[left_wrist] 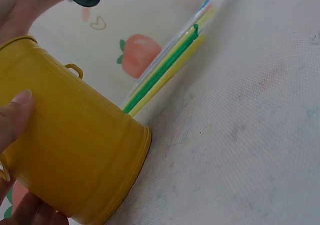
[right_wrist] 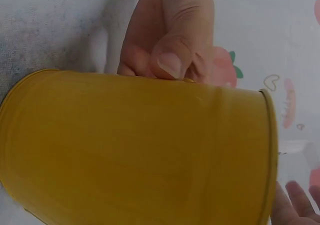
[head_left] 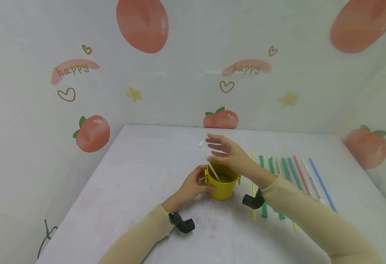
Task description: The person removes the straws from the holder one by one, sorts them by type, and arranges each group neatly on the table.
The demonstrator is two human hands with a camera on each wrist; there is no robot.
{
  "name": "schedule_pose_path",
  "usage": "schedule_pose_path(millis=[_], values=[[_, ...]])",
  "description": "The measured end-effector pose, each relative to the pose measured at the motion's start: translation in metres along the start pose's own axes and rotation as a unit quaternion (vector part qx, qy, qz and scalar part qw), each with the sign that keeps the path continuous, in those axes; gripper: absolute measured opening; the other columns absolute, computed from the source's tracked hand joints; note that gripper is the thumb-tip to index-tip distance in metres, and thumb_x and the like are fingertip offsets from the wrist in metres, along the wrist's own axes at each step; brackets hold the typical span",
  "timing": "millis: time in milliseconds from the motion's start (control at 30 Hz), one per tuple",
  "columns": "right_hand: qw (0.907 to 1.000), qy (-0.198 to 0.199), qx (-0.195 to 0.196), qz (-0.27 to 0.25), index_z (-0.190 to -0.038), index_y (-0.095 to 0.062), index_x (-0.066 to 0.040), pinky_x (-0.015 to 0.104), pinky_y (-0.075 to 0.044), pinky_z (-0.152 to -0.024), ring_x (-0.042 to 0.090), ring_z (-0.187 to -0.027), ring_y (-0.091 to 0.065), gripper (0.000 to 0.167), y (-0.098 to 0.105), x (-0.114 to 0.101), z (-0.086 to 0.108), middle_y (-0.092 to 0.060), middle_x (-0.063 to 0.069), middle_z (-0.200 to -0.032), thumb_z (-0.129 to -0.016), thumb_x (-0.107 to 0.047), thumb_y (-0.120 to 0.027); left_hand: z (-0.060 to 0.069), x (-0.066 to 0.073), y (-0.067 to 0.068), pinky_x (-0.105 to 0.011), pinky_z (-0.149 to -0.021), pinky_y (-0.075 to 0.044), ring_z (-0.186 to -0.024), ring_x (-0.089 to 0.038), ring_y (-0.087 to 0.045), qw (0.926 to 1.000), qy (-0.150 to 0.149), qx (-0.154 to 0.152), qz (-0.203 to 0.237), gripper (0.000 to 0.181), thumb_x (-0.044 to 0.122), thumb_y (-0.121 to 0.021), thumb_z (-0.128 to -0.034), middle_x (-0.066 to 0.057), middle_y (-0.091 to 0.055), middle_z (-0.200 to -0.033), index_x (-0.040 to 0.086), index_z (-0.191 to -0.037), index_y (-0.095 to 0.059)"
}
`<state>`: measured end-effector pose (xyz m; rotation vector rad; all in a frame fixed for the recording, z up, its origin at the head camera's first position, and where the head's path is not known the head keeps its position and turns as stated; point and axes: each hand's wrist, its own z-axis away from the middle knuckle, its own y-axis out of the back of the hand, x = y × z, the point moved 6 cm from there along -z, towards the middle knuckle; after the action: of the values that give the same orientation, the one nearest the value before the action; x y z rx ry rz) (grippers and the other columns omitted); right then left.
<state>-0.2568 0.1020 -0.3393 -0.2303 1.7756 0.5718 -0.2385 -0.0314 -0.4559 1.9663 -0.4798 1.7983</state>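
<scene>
A small yellow metal bucket (head_left: 222,189) with side loops stands on the table. My left hand (head_left: 193,185) holds it from the left, thumb on the front wall (left_wrist: 65,135) and the other fingers round the far side. Inside the bucket a thin white straw (head_left: 214,171), apparently wrapped, leans to the left with its upper end above the rim. My right hand (head_left: 226,152) hovers over the rim beside this straw, its fingers spread and relaxed. Whether the thumb touches the straw I cannot tell. In the right wrist view, those fingertips (right_wrist: 300,200) appear past the rim.
To the right of the bucket lies a row of long thin straws: yellow ones (head_left: 253,216), several green ones (head_left: 264,211), a pink one (head_left: 301,172), a printed white one (head_left: 313,183) and a blue one (head_left: 323,185). My right forearm passes over them. A patterned cloth wall (head_left: 179,80) stands behind the table.
</scene>
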Motion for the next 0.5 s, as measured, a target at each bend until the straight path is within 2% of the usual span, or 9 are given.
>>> schedule_pose_path(millis=[200,500], values=[[0.9986,-0.02,-0.034,0.034,-0.143,-0.041,-0.002,0.045,-0.045,-0.105,0.038,-0.129,-0.049,0.061,-0.0067,0.0066,-0.004,-0.05,0.02,-0.14,-0.09,-0.008,-0.068,0.0002,-0.0009,0.0003,-0.042,-0.116,-0.034,-0.135,-0.029,-0.043,1.0,0.0,0.003,-0.009,0.068,0.01,-0.076,-0.0831,-0.016,-0.046,-0.143,0.005,-0.14,-0.039],[0.9928,-0.048,-0.055,0.095,-0.134,-0.054,-0.005,0.043,-0.049,-0.102,0.03,-0.12,-0.059,0.046,-0.0076,0.0091,-0.0087,-0.06,0.015,-0.131,-0.09,-0.014,-0.068,-0.0004,-0.0034,0.0012,-0.041,-0.115,-0.035,-0.135,-0.029,-0.043,0.9999,0.002,0.007,-0.014,0.07,0.013,-0.077,-0.0828,-0.015,-0.047,-0.142,0.005,-0.14,-0.039]])
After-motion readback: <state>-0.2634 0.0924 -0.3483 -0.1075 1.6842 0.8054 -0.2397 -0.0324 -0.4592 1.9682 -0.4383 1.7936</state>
